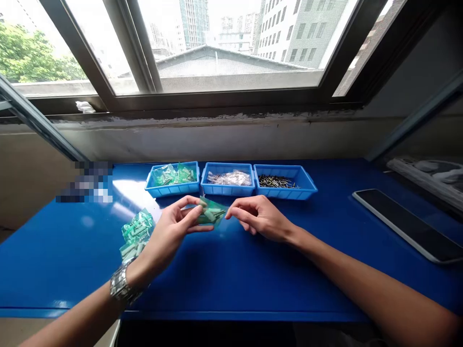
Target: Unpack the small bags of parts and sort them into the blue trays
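My left hand (177, 224) pinches a small green plastic bag (213, 214) by its left side, above the blue table. Pale plugs and dark screws show through the bag. Just right of the bag is my right hand (262, 217), its thumb and index fingertips close together; whether something small is between them is hidden. Beyond the hands stand three blue bins: the left bin (191, 185) holds green bags, the middle bin (227, 189) small clear bags, and the right bin (304, 185) loose screws. A pile of filled green bags (137, 231) lies left of my left wrist.
A phone (405, 221) lies on the blue table (253, 284) at the right. Metal shelf posts rise at both sides, and a clear-wrapped bundle (430, 173) sits at the far right. A wall and window stand behind the bins.
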Motion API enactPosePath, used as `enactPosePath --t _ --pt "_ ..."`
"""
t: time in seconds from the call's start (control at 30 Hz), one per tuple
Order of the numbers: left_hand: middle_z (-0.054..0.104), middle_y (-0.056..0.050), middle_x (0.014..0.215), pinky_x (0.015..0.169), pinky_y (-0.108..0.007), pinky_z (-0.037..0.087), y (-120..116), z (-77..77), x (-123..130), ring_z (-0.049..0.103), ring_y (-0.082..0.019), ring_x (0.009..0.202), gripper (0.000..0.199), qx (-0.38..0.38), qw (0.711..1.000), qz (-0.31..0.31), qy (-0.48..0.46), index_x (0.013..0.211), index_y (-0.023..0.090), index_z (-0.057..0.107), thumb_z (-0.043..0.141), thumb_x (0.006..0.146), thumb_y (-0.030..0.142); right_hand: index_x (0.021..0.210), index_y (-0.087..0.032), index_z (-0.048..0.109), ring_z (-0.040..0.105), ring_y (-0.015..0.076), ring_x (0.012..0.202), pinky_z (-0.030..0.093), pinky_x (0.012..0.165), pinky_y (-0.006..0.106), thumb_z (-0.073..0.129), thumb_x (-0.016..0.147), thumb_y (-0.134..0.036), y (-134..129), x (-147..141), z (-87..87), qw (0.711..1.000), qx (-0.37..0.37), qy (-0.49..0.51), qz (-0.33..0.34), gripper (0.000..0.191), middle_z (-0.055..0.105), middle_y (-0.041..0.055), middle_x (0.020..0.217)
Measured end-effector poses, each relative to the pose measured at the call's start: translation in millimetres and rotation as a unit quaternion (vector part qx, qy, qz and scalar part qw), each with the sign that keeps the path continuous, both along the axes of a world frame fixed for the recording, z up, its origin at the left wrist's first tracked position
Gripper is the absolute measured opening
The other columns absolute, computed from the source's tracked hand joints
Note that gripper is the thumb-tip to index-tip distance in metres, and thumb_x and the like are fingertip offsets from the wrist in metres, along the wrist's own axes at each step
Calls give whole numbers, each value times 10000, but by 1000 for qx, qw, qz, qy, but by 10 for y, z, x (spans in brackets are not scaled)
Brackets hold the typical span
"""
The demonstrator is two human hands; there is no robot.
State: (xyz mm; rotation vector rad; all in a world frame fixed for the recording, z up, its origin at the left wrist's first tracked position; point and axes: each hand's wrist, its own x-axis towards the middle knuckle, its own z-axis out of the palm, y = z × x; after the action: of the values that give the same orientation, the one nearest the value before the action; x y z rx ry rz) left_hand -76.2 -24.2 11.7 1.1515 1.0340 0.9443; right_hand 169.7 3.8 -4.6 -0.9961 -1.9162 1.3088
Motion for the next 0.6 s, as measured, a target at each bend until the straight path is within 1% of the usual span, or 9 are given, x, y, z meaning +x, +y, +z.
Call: enactPosePath --t 0.07,0.17,0.2,0.27,0.33,0.4,0.5,0.6 --pt "774 -63 987 928 -407 667 80 -5 121 784 -225 947 361 -19 998 -11 -54 1038 175 604 808 907 442 907 -155 758 534 96 457 429 475 210 642 998 -519 1 4 7 1000 10 7 -12 392 618 -18 601" --pt "751 -51 998 955 -405 651 199 0 234 771 -211 958 339 -7 997 -31 -74 1023 174 595 806 912 415 790 -159 718 515 101 451 399 462 223 663 988 -458 19 13 4 996 58 3 -63 363 603 -14 568" --pt "739 -51 1013 933 -393 656 235 5 250 760 -209 965 332 4 997 -39 -68 1027 175 600 798 917 418 772 -161 714 507 104 455 387 459 228 663 987 -435 25 16 1 994 76 2 -80 353 598 -13 563" --pt "708 -46 1017 818 -340 665 297 11 257 730 -199 940 323 31 997 -55 -40 1023 176 613 777 925 437 764 -164 719 502 109 475 374 460 237 668 980 -400 31 23 -1 988 109 -3 -106 325 610 -5 582" --pt "667 -26 932 690 -271 624 336 4 242 683 -167 826 313 59 996 -65 11 986 172 622 752 936 452 756 -168 718 514 114 507 379 473 242 671 973 -371 27 28 5 983 137 -6 -124 301 639 6 626" --pt "599 11 787 606 -224 547 352 -20 220 601 -125 680 322 82 993 -66 58 918 166 612 729 947 464 742 -174 700 525 116 531 394 490 244 661 976 -346 18 32 14 978 156 -5 -137 293 657 11 664" --pt "517 45 652 530 -198 441 349 -71 194 483 -96 561 352 94 990 -65 82 873 166 598 709 949 491 797 -183 695 510 109 504 398 480 241 654 984 -338 9 29 17 978 145 -7 -148 246 624 -9 631" --pt "516 43 613 500 -199 395 334 -103 176 455 -98 532 370 89 990 -69 87 874 164 610 707 939 515 866 -186 727 505 110 459 389 443 238 698 970 -394 10 10 -9 985 103 -2 -137 235 599 -26 577"
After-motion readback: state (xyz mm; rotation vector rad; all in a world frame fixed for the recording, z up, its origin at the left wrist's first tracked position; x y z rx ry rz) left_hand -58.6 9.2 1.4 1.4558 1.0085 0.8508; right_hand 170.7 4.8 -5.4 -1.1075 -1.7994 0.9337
